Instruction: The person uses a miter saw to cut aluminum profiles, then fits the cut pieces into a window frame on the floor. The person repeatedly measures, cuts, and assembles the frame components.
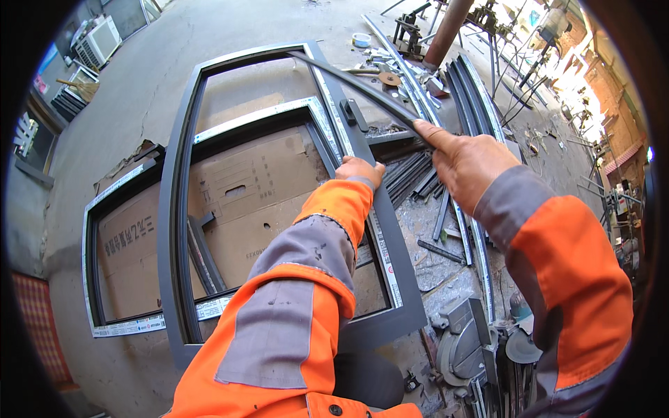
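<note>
A dark grey metal window sash (397,316) with printed white protective film lies before me on top of another frame. My left hand (360,171) grips its right side member, a little below a black window handle (354,115). My right hand (470,164) holds the near end of a long dark strip (366,91), perhaps a glazing bead, with the index finger laid along it. The strip slants up and left, its far end at the sash's far right inner corner. Whether that end is seated in the groove cannot be told.
Beneath lies a second film-covered frame (88,261) over printed cardboard (277,172). Dark offcuts (410,175), long profiles (470,94) and scraps litter the floor at right. A mitre saw (462,342) stands near right, a post (449,34) far right, and an air-conditioner unit (99,43) far left.
</note>
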`<control>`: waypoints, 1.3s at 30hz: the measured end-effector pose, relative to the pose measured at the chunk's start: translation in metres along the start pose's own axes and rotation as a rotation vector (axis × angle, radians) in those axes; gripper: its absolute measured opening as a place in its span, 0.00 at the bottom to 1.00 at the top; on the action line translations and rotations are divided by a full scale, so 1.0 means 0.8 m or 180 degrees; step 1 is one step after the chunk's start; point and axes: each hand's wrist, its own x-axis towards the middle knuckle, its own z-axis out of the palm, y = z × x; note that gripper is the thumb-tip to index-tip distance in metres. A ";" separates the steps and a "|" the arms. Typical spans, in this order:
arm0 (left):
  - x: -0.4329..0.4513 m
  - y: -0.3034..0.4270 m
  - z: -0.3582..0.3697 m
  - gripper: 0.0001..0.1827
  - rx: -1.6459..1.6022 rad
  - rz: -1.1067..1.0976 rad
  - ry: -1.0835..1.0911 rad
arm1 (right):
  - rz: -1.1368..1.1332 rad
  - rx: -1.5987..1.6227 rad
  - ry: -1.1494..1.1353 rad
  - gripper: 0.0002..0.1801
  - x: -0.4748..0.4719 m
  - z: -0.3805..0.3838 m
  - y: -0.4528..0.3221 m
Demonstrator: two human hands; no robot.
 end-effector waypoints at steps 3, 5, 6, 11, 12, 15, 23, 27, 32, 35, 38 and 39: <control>-0.006 0.001 0.000 0.59 0.0018 -0.0006 -0.0070 | 0.0090 0.0049 0.0027 0.27 -0.017 0.015 0.013; 0.009 -0.001 0.006 0.61 0.0035 0.0007 0.0084 | 0.0086 0.0166 -0.0041 0.28 -0.042 0.016 0.011; 0.011 -0.001 0.008 0.61 0.0057 -0.0003 0.0082 | 0.0082 0.0403 -0.0014 0.28 -0.060 0.022 0.017; 0.016 -0.024 0.021 0.60 -0.0052 0.0235 0.0200 | 0.0148 0.1453 0.0453 0.32 -0.183 0.054 0.032; 0.013 -0.032 0.022 0.61 -0.0085 0.0306 0.0138 | 0.0297 0.1545 0.0464 0.33 -0.209 0.058 0.031; 0.003 -0.060 0.045 0.60 -0.0296 0.0524 -0.0237 | 0.0440 0.1257 0.0713 0.35 -0.289 0.086 0.036; -0.133 -0.139 0.056 0.38 -0.0295 0.1505 0.0061 | 0.1054 0.1542 0.0751 0.26 -0.423 0.135 -0.018; -0.223 -0.162 0.032 0.37 -0.1790 0.2154 -0.0907 | 0.1067 0.1463 0.0932 0.27 -0.464 0.164 -0.030; -0.313 -0.155 0.007 0.35 -0.2364 0.2148 -0.1838 | 0.1035 0.1510 0.1009 0.27 -0.508 0.186 -0.037; -0.311 -0.152 -0.010 0.38 -0.1049 0.2363 -0.0565 | 0.0904 0.1543 0.1050 0.28 -0.535 0.190 -0.033; -0.336 -0.149 -0.048 0.41 -0.0816 0.2770 0.0969 | 0.0753 0.1805 0.1137 0.28 -0.557 0.191 -0.024; -0.327 -0.158 -0.070 0.39 -0.0606 0.3314 0.1413 | 0.0703 0.2106 0.1017 0.27 -0.558 0.188 -0.024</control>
